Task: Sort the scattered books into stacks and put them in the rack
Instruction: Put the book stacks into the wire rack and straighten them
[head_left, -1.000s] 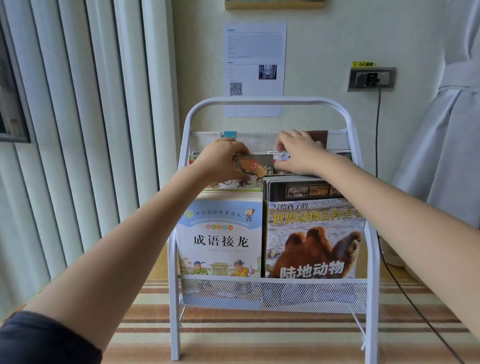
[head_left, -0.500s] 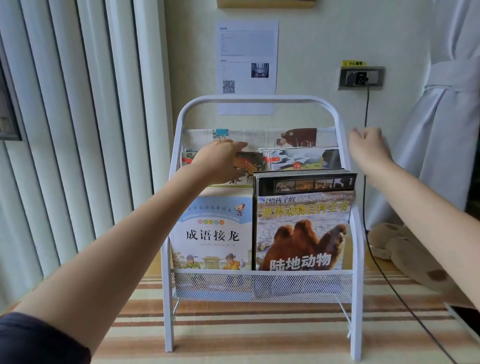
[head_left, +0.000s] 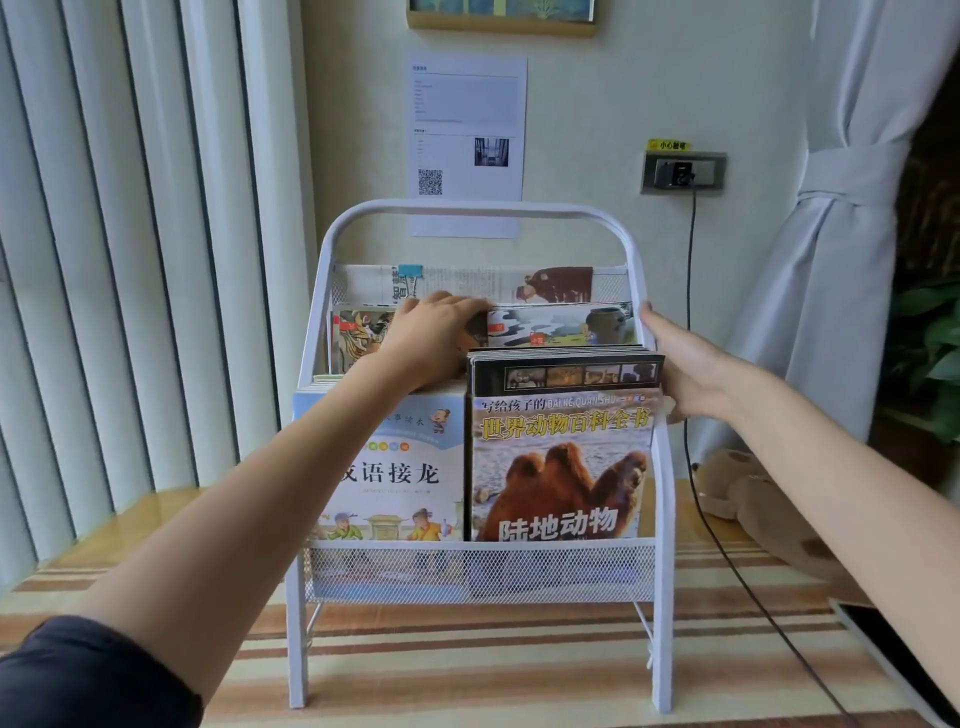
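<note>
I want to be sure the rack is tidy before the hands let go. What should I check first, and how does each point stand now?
1. Camel book upright in front tier: ok.
2. Blue book upright beside it: ok.
3. Left hand resting on middle-tier books: ok.
4. Right hand at the rack side, holding no book: ok.
5. Any books left on the floor: cannot tell.

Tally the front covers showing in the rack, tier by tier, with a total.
Front tier: 2, the camel book and the blue idiom book.
Middle tier: 2, the jar cover and the cover under the left hand.
Back tier: 1, the clipped newspaper.
Total: 5.
</note>
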